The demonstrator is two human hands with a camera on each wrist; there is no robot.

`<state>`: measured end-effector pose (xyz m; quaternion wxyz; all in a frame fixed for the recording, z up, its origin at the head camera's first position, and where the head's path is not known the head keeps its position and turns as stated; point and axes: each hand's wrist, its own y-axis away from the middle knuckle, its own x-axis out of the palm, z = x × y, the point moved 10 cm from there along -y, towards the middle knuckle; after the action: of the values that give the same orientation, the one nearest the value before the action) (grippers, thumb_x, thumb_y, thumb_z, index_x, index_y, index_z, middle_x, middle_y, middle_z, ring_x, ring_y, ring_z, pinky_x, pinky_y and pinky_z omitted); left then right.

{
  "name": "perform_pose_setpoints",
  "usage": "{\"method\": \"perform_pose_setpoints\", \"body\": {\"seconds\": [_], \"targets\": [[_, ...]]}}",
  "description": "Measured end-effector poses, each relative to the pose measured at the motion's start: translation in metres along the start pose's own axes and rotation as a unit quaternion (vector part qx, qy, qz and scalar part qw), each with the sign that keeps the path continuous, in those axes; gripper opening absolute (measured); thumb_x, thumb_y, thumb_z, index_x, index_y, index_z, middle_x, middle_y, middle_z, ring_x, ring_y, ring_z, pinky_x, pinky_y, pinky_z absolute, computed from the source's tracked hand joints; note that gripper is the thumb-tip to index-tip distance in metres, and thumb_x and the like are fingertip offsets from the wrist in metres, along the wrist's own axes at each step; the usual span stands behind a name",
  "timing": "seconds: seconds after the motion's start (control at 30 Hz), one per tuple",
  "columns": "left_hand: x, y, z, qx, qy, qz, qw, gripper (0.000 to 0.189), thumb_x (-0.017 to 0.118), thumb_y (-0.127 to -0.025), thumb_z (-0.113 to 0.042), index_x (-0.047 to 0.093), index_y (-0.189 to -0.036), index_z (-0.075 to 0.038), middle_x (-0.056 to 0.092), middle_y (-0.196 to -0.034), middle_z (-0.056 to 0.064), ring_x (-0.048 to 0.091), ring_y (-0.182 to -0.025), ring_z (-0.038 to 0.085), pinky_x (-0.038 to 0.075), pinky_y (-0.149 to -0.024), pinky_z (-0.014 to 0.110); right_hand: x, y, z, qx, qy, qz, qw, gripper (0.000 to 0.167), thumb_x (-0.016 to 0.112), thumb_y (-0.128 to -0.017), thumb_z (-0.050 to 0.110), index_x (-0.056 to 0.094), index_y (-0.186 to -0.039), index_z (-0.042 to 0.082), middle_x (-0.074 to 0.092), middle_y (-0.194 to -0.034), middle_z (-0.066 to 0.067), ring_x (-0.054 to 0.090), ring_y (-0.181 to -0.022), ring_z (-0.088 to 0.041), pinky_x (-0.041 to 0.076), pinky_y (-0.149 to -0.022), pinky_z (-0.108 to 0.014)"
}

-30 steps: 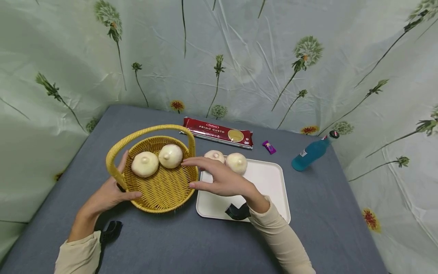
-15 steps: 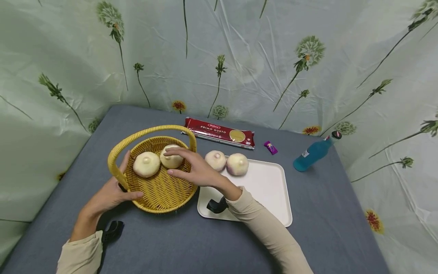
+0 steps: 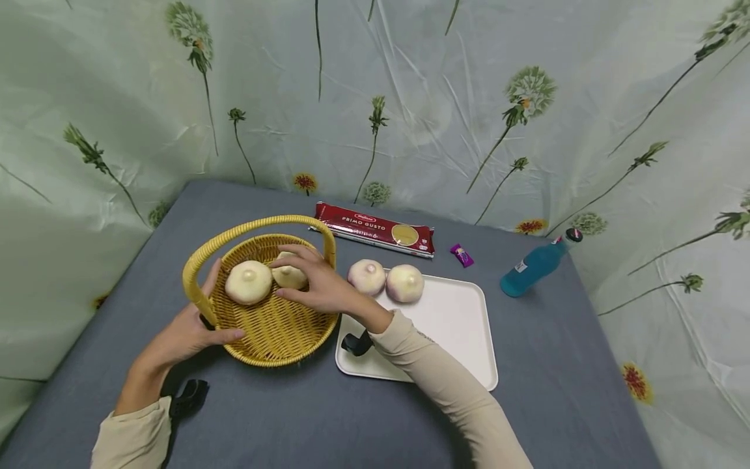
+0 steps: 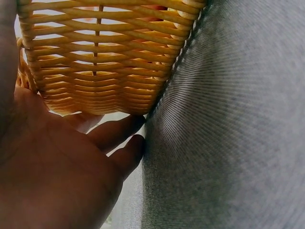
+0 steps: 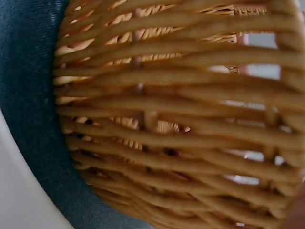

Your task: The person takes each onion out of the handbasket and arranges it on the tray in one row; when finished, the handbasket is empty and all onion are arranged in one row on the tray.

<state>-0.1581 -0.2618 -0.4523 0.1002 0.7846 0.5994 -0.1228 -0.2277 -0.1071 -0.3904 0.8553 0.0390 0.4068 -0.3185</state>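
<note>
The yellow wicker basket (image 3: 272, 339) stands on the left part of the table, its handle arching over it. My left hand (image 3: 183, 333) holds it by the left side, thumb over the rim; in the left wrist view the fingers (image 4: 125, 155) lie against the outer weave. Inside, one pale onion (image 3: 249, 282) sits at the left. Beside it is a second onion (image 3: 288, 280), partly covered by my right hand (image 3: 321, 284), whose fingers and thumb are curled round it. The right wrist view is mostly filled by the basket's weave (image 5: 167, 102), which hides the grip.
A white tray (image 3: 451, 326) lies right of the basket, with two purple-tinged onions, a left one (image 3: 366, 277) and a right one (image 3: 405, 283). Behind are a red pasta packet (image 3: 375, 229) and a purple wrapped candy (image 3: 461, 255). A blue bottle (image 3: 536, 266) stands at the right.
My right hand has moved left from the basket's right rim into the basket and closed round the right-hand onion. The left hand has stayed on the basket.
</note>
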Motion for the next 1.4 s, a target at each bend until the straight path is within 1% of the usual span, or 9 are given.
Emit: {"method": "perform_pose_setpoints", "body": {"seconds": [0.2, 0.37, 0.73, 0.87, 0.93, 0.97, 1.1, 1.17, 1.4], "targets": [[-0.001, 0.001, -0.001, 0.004, 0.003, -0.006, 1.0, 0.131, 0.08, -0.082, -0.001, -0.02, -0.155, -0.044, -0.003, -0.167, 0.021, 0.008, -0.146, 0.045, 0.023, -0.093, 0.0, 0.002, -0.002, 0.001, -0.002, 0.029, -0.002, 0.9996, 0.046, 0.069, -0.096, 0.023, 0.057, -0.138, 0.008, 0.033, -0.158, -0.017, 0.021, -0.151, -0.033, 0.021, -0.121, -0.044], [0.001, 0.001, 0.0, -0.006, 0.004, -0.001, 1.0, 0.13, 0.08, -0.084, -0.003, -0.02, -0.154, -0.045, -0.003, -0.167, 0.021, 0.01, -0.146, 0.047, 0.025, -0.092, 0.001, 0.007, -0.001, -0.003, 0.015, 0.048, 0.013, 0.9986, 0.049, 0.069, -0.096, 0.023, 0.055, -0.14, 0.009, 0.028, -0.16, -0.016, 0.015, -0.152, -0.031, 0.022, -0.121, -0.044], [0.002, -0.001, -0.001, 0.0, 0.001, -0.001, 1.0, 0.13, 0.08, -0.084, -0.003, -0.02, -0.155, -0.044, -0.003, -0.166, 0.022, 0.011, -0.145, 0.048, 0.025, -0.092, 0.001, 0.007, 0.0, -0.002, 0.006, 0.053, 0.005, 0.9986, 0.047, 0.07, -0.094, 0.013, 0.056, -0.138, 0.007, 0.037, -0.152, -0.018, 0.023, -0.147, -0.034, 0.022, -0.121, -0.042], [0.002, 0.0, -0.001, -0.001, 0.006, 0.0, 1.0, 0.129, 0.079, -0.084, -0.003, -0.021, -0.155, -0.044, -0.005, -0.167, 0.021, 0.01, -0.147, 0.042, 0.025, -0.092, 0.001, 0.01, 0.0, -0.004, 0.011, 0.07, 0.015, 0.9974, 0.045, 0.07, -0.094, 0.013, 0.057, -0.137, 0.009, 0.036, -0.152, -0.017, 0.02, -0.148, -0.035, 0.024, -0.12, -0.042], [0.002, 0.001, -0.001, 0.001, 0.008, 0.0, 1.0, 0.128, 0.079, -0.085, -0.003, -0.021, -0.155, -0.043, -0.005, -0.166, 0.022, 0.013, -0.149, 0.03, 0.026, -0.093, 0.002, 0.012, 0.0, -0.004, 0.013, 0.082, 0.024, 0.9963, 0.043, 0.068, -0.095, 0.012, 0.058, -0.136, 0.011, 0.037, -0.152, -0.015, 0.019, -0.147, -0.035, 0.025, -0.119, -0.042], [0.002, 0.001, -0.001, 0.001, 0.008, 0.001, 1.0, 0.128, 0.078, -0.085, -0.003, -0.021, -0.155, -0.043, -0.004, -0.166, 0.022, 0.013, -0.149, 0.029, 0.026, -0.093, 0.002, 0.014, 0.0, -0.004, 0.013, 0.087, 0.027, 0.9958, 0.042, 0.068, -0.096, 0.012, 0.058, -0.136, 0.012, 0.037, -0.151, -0.015, 0.02, -0.146, -0.035, 0.026, -0.119, -0.041], [0.001, 0.0, -0.002, 0.005, 0.008, 0.002, 1.0, 0.128, 0.078, -0.085, -0.002, -0.021, -0.155, -0.043, -0.002, -0.166, 0.024, 0.014, -0.148, 0.034, 0.028, -0.092, 0.002, 0.014, 0.002, -0.003, 0.015, 0.097, 0.027, 0.9948, 0.039, 0.066, -0.097, 0.012, 0.06, -0.135, 0.014, 0.04, -0.149, -0.015, 0.024, -0.141, -0.033, 0.029, -0.116, -0.04], [0.002, -0.002, -0.003, 0.005, 0.007, 0.003, 1.0, 0.129, 0.079, -0.084, -0.001, -0.021, -0.155, -0.044, -0.001, -0.166, 0.025, 0.012, -0.144, 0.047, 0.027, -0.092, 0.002, 0.013, 0.003, -0.004, 0.018, 0.103, 0.026, 0.9942, 0.039, 0.065, -0.097, 0.013, 0.06, -0.135, 0.015, 0.041, -0.149, -0.015, 0.025, -0.14, -0.032, 0.03, -0.115, -0.039], [0.002, -0.001, -0.003, 0.004, 0.019, -0.002, 0.9998, 0.129, 0.078, -0.083, 0.001, -0.02, -0.155, -0.042, -0.003, -0.166, 0.024, 0.008, -0.145, 0.046, 0.025, -0.094, 0.001, 0.017, 0.004, -0.007, 0.034, 0.131, 0.041, 0.9899, 0.042, 0.067, -0.097, 0.02, 0.06, -0.138, 0.017, 0.036, -0.157, -0.014, 0.024, -0.141, -0.035, 0.029, -0.115, -0.042]]}}
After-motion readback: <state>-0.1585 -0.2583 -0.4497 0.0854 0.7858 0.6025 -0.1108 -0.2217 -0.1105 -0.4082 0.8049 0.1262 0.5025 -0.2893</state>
